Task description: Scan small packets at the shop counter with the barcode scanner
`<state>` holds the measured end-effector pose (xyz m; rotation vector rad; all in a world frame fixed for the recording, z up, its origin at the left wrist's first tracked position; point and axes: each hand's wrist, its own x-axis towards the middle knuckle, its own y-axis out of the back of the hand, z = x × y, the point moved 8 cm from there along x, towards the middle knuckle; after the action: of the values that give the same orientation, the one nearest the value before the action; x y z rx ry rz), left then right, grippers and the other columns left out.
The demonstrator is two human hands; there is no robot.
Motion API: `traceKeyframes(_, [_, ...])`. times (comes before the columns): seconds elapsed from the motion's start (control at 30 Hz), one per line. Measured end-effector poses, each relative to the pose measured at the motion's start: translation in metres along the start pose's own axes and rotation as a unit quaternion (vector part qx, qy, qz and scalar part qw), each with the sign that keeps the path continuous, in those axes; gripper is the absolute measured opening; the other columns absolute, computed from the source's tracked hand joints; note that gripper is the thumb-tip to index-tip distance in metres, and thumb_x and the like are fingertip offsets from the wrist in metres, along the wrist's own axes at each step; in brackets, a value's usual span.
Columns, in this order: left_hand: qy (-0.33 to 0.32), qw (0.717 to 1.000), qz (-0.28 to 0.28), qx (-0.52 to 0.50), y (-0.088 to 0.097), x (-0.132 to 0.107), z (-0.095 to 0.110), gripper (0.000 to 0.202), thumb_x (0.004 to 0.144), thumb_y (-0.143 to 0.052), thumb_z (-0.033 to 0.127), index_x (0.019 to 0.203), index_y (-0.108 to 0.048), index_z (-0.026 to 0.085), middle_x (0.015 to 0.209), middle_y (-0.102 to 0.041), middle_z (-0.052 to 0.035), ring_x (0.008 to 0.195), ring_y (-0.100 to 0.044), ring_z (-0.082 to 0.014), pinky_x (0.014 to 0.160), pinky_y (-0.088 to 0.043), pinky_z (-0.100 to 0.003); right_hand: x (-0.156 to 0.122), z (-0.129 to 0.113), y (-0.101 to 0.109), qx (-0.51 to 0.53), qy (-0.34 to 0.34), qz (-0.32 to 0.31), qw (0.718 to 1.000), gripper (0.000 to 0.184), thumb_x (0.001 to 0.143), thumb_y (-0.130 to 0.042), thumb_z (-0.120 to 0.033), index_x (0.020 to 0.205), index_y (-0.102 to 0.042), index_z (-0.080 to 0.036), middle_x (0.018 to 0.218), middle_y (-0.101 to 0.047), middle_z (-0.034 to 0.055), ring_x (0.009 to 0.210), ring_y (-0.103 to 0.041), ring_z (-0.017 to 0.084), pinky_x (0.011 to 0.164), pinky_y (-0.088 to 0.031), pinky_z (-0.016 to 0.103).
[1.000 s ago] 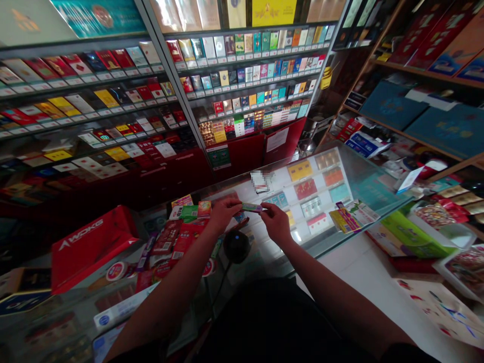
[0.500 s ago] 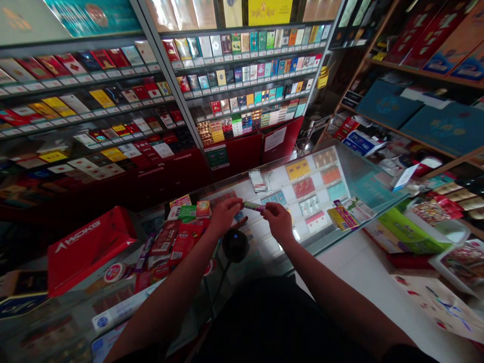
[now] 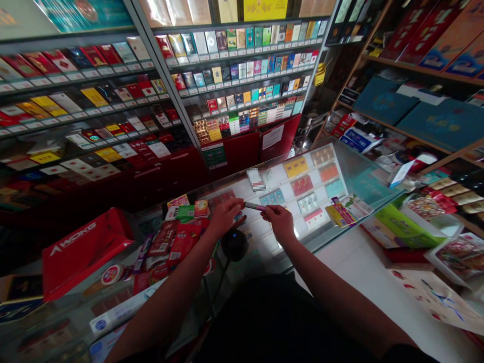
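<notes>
My left hand (image 3: 225, 217) and my right hand (image 3: 278, 222) hang over a glass display counter (image 3: 302, 227). Between them is a slim pink-and-green packet (image 3: 255, 205), pinched by the fingertips of both hands. Its small size and the blur hide any printing. Right below my left hand lies a heap of red and green cigarette packs (image 3: 170, 237). A round black device (image 3: 234, 244) with a blue light sits on the counter just under the gap between my hands.
Behind the counter, tall shelves of priced cigarette packs (image 3: 234, 65) rise up. A red WOKG box (image 3: 86, 252) stands at the left. Gift boxes (image 3: 442, 123) fill wooden shelves at the right, and a white surface (image 3: 363, 282) with trays and papers lies to my right.
The slim packet has turned between my fingertips and shows a narrower, pinker side. The whole scene has shifted slightly left and up in the view.
</notes>
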<state>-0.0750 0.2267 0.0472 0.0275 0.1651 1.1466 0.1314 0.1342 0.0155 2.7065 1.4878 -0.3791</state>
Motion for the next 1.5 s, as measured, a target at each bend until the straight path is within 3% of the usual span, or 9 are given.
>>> traceKeyframes(0.27, [-0.008, 0.999, -0.021, 0.023, 0.001, 0.006, -0.013, 0.044, 0.085, -0.070, 0.047, 0.116, -0.078, 0.016, 0.112, -0.080, -0.0116, 0.106, -0.073, -0.0270, 0.099, -0.056, -0.042, -0.002, 0.012, 0.009, -0.009, -0.028, 0.028, 0.999, 0.032, 0.072, -0.081, -0.040, 0.090, -0.075, -0.014, 0.077, -0.079, 0.0086, 0.075, -0.078, 0.025, 0.072, -0.065, 0.035])
traceKeyframes(0.57, [0.048, 0.997, -0.064, -0.018, 0.000, 0.010, -0.030, 0.051, 0.080, -0.076, 0.052, 0.114, -0.077, 0.013, 0.106, -0.080, -0.0130, 0.102, -0.075, -0.0280, 0.103, -0.054, -0.048, -0.010, 0.022, 0.010, -0.083, -0.031, 0.022, 0.996, 0.026, 0.073, -0.078, -0.043, 0.079, -0.074, -0.018, 0.074, -0.078, 0.0073, 0.067, -0.073, 0.022, 0.067, -0.060, 0.033])
traceKeyframes(0.83, [0.022, 0.993, -0.065, 0.100, 0.014, 0.002, -0.021, 0.051, 0.085, -0.067, 0.057, 0.109, -0.081, 0.014, 0.108, -0.080, -0.0109, 0.105, -0.072, -0.0311, 0.099, -0.053, -0.045, -0.011, 0.035, 0.008, -0.165, -0.012, 0.035, 0.986, 0.027, 0.071, -0.077, -0.042, 0.086, -0.077, -0.020, 0.074, -0.077, 0.0049, 0.071, -0.071, 0.023, 0.067, -0.055, 0.033])
traceKeyframes(1.07, [0.063, 0.996, -0.066, 0.014, 0.013, 0.000, -0.038, 0.055, 0.081, -0.071, 0.058, 0.111, -0.078, 0.013, 0.109, -0.080, -0.0142, 0.109, -0.073, -0.0309, 0.104, -0.051, -0.046, -0.014, 0.032, 0.004, -0.195, 0.024, 0.023, 0.980, 0.028, 0.073, -0.078, -0.046, 0.084, -0.076, -0.021, 0.081, -0.078, 0.0053, 0.075, -0.070, 0.023, 0.072, -0.053, 0.034])
traceKeyframes(1.33, [0.036, 0.990, -0.064, 0.119, 0.017, -0.006, -0.019, 0.046, 0.086, -0.064, 0.057, 0.094, -0.081, 0.016, 0.098, -0.080, -0.0090, 0.098, -0.072, -0.0299, 0.094, -0.053, -0.042, -0.014, 0.041, 0.003, -0.199, 0.020, 0.014, 0.980, 0.026, 0.072, -0.079, -0.041, 0.088, -0.076, -0.021, 0.082, -0.078, 0.0040, 0.077, -0.071, 0.023, 0.074, -0.053, 0.035])
traceKeyframes(1.5, [0.037, 0.993, -0.055, 0.095, 0.018, -0.006, -0.024, 0.049, 0.085, -0.066, 0.057, 0.105, -0.081, 0.016, 0.107, -0.081, -0.0101, 0.107, -0.072, -0.0312, 0.100, -0.052, -0.042, -0.014, 0.039, 0.002, -0.191, 0.018, 0.013, 0.981, 0.025, 0.072, -0.078, -0.041, 0.087, -0.075, -0.021, 0.082, -0.078, 0.0041, 0.078, -0.071, 0.023, 0.075, -0.053, 0.035])
